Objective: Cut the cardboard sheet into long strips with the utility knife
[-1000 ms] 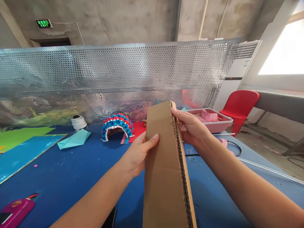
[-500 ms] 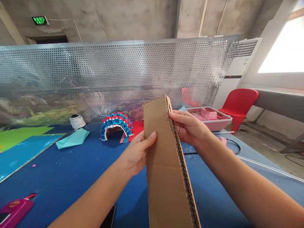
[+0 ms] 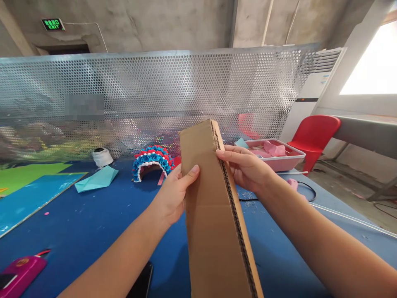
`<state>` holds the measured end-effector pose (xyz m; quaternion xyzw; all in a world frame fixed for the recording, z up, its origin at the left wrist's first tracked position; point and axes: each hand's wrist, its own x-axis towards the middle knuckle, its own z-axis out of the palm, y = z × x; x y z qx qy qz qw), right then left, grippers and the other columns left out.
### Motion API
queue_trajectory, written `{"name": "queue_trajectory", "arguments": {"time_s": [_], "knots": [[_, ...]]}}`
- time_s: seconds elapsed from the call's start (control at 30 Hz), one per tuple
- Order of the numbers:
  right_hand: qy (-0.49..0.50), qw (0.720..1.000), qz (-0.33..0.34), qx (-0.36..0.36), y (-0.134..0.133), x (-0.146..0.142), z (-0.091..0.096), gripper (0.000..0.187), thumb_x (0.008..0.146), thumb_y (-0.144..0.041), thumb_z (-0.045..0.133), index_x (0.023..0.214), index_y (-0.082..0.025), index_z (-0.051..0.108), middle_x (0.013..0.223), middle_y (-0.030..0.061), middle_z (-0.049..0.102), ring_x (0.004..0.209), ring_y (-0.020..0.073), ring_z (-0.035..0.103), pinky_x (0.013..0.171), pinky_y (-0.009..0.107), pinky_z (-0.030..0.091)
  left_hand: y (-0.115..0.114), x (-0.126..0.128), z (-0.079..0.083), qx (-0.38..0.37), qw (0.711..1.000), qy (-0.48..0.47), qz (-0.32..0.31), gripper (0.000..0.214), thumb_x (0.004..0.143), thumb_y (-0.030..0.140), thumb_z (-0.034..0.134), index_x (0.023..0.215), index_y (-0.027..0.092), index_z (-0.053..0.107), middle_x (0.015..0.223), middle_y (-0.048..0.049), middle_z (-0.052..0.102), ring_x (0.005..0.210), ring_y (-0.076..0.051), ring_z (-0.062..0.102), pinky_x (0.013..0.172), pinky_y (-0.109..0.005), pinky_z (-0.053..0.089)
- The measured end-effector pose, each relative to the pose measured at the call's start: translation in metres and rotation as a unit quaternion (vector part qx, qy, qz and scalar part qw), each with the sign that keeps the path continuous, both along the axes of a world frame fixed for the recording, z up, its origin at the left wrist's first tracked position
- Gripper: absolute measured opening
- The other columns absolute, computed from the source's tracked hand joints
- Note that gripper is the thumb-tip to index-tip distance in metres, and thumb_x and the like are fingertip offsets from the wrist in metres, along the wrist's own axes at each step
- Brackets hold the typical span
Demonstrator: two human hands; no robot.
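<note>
A long folded piece of brown cardboard [image 3: 207, 207] stands tilted in front of me, its corrugated edge showing along the right side. My left hand [image 3: 178, 192] grips its left edge, thumb lying on the front face and fingers hidden behind. On the other side, my right hand [image 3: 243, 165] pinches the corrugated edge near the top. The cardboard's lower end runs out of the picture. Behind my left hand sits an arch [image 3: 153, 159] covered in blue and red paper ruffles with white beads.
On the blue table [image 3: 102, 223] lie a turquoise folded paper [image 3: 96, 179], a white roll [image 3: 102, 157], a magenta device [image 3: 23, 273] and a dark phone-like object [image 3: 142, 281]. A pink tray [image 3: 276, 161] stands at right. Behind rises a perforated metal screen [image 3: 139, 91]; a red chair [image 3: 316, 132] is beyond.
The cardboard has shifted slightly left and its top has turned, showing more of its right side. Both hands keep their hold and move with it.
</note>
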<state>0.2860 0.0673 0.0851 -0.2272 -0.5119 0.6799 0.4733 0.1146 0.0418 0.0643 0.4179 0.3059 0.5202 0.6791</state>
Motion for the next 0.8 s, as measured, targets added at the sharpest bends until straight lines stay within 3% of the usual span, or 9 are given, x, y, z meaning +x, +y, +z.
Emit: {"name": "queue_trajectory", "arguments": {"time_s": [0.13, 0.23, 0.53, 0.8], "knots": [[0.046, 0.997, 0.058, 0.016, 0.0, -0.005, -0.004, 0.026, 0.067, -0.032, 0.077, 0.084, -0.015, 0.068, 0.084, 0.006, 0.074, 0.083, 0.0201, 0.07, 0.064, 0.024, 0.058, 0.0, 0.0, -0.002, -0.02, 0.998, -0.015, -0.051, 0.024, 0.079, 0.024, 0.07, 0.099, 0.012, 0.065, 0.088, -0.0076, 0.074, 0.068, -0.017, 0.069, 0.064, -0.026, 0.055], [0.06, 0.996, 0.063, 0.013, -0.002, -0.008, -0.006, 0.025, 0.067, -0.034, 0.078, 0.083, -0.016, 0.068, 0.086, 0.0056, 0.074, 0.089, 0.0206, 0.069, 0.068, 0.024, 0.058, 0.0, 0.001, -0.002, -0.034, 0.997, -0.024, -0.066, 0.021, 0.08, 0.024, 0.068, 0.096, 0.011, 0.065, 0.081, -0.0069, 0.073, 0.066, -0.017, 0.069, 0.061, -0.025, 0.055], [-0.023, 0.996, 0.08, -0.038, -0.002, -0.004, -0.005, 0.029, 0.071, -0.026, 0.075, 0.097, -0.015, 0.068, 0.09, 0.0061, 0.074, 0.076, 0.015, 0.07, 0.07, 0.022, 0.057, 0.01, -0.009, 0.004, -0.013, 0.999, -0.017, 0.039, 0.02, 0.087, 0.023, 0.059, 0.104, 0.013, 0.065, 0.084, -0.0068, 0.074, 0.067, -0.018, 0.069, 0.061, -0.027, 0.055], [0.002, 0.992, 0.128, -0.022, -0.002, -0.007, -0.01, 0.031, 0.071, -0.029, 0.076, 0.097, -0.015, 0.067, 0.085, 0.0049, 0.073, 0.074, 0.0144, 0.069, 0.067, 0.022, 0.056, 0.007, -0.012, 0.0, -0.023, 0.998, -0.04, -0.046, 0.024, 0.08, 0.028, 0.07, 0.1, 0.015, 0.067, 0.087, -0.0066, 0.074, 0.074, -0.02, 0.069, 0.068, -0.029, 0.057]]}}
